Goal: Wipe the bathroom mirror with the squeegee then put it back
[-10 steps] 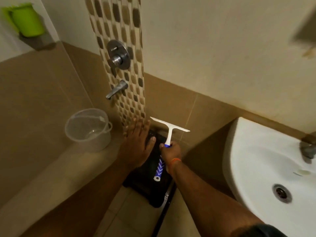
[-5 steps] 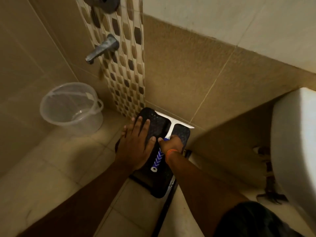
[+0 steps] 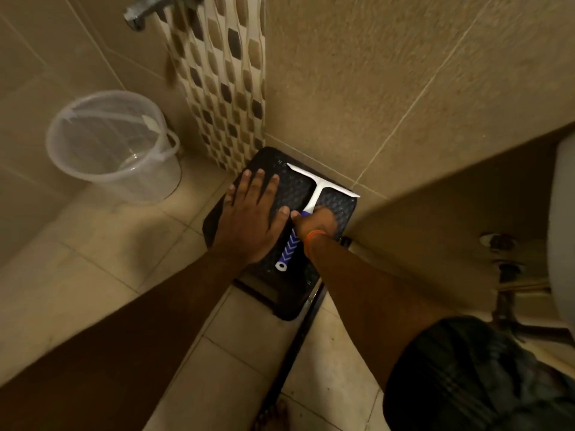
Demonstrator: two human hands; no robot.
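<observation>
Tap (image 3: 137, 12) cut off at top edge; right hand (image 3: 315, 223) blurred over squeegee (image 3: 314, 194)

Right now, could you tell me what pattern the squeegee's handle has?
Blue with white chevrons, on the white T-shaped squeegee's handle; the head view shows it.

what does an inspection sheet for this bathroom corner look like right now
surface: black stool on tiled floor, against the wall
job's things: squeegee lies on the stool, blade toward the wall; mirror not in view
clutter: clear bucket on the floor, left of the stool
grippers: left hand flat on the stool; right hand at the squeegee handle, grip too blurred to tell
cables: nothing seen
surroundings: tap, mosaic tile strip, basin edge with pipes below
</observation>
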